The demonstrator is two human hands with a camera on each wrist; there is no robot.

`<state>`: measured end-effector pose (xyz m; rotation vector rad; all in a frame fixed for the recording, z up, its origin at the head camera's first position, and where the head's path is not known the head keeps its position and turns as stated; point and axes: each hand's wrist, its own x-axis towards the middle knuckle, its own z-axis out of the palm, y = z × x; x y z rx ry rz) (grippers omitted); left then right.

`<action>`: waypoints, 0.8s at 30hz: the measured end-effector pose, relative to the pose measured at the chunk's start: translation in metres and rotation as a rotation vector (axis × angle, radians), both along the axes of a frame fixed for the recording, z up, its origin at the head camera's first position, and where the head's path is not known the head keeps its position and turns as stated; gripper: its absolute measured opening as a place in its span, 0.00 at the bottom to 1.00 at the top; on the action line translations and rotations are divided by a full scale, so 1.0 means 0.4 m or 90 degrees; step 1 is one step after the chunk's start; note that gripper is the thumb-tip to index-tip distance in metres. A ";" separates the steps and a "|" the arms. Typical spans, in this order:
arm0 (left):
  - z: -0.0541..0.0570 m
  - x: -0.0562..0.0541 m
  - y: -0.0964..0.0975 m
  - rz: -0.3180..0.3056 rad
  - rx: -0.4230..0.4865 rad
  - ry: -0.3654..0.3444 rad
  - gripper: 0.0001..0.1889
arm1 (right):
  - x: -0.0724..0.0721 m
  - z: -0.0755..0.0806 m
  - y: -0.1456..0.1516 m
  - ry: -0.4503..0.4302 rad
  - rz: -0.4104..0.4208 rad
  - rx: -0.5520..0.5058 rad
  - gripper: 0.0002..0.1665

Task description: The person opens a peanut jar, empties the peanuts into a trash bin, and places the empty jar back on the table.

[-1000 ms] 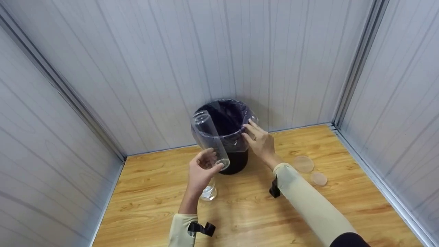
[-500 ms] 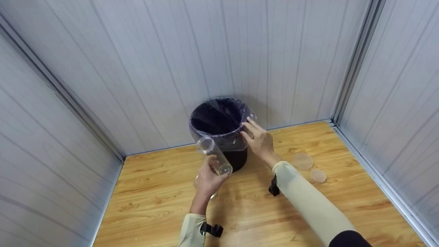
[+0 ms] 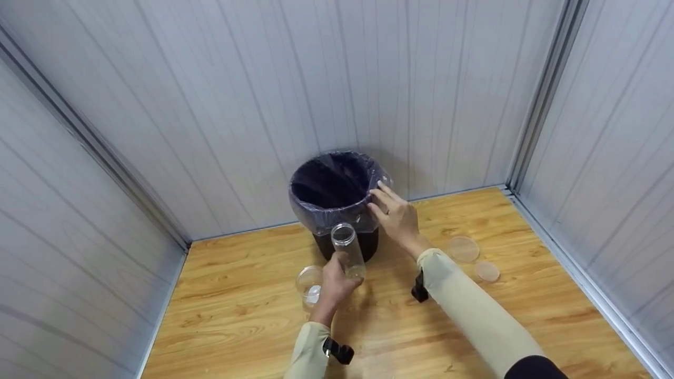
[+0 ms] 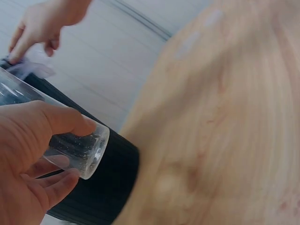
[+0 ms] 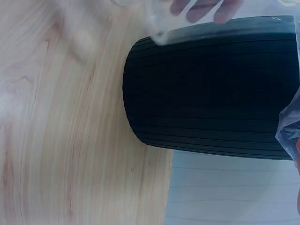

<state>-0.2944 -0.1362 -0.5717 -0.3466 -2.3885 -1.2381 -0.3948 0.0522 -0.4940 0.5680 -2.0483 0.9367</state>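
Observation:
My left hand grips a tall clear jar, open mouth up and tilted a little, in front of a black trash can. In the left wrist view its thumb and fingers wrap the jar's base. The can is lined with a translucent purple trash bag folded over its rim. At the rim's right side my right hand holds the lined edge, fingers bent over it. Only a sliver of that hand shows in the right wrist view, beside the bag.
A shorter clear container with something white at its base stands left of my left hand, partly hidden. Two round translucent lids, one larger and one smaller, lie on the wooden floor at right. A panelled wall rises behind the can.
My left hand has brought the jar down and to the right, from over the can's left rim to in front of the can. My right hand stays at the rim.

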 end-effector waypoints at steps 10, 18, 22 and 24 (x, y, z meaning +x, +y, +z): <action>-0.088 -0.012 0.004 0.028 -0.008 -0.092 0.31 | -0.001 -0.007 0.001 0.025 -0.003 -0.005 0.18; -0.153 -0.005 -0.011 0.080 -0.004 -0.102 0.26 | 0.002 -0.007 -0.004 0.005 0.009 -0.001 0.19; -0.162 -0.002 -0.006 0.105 -0.009 -0.109 0.27 | 0.002 -0.004 -0.003 0.006 0.010 0.003 0.19; -0.159 -0.002 -0.005 0.114 -0.014 -0.120 0.27 | 0.001 -0.003 -0.003 0.003 0.009 0.003 0.18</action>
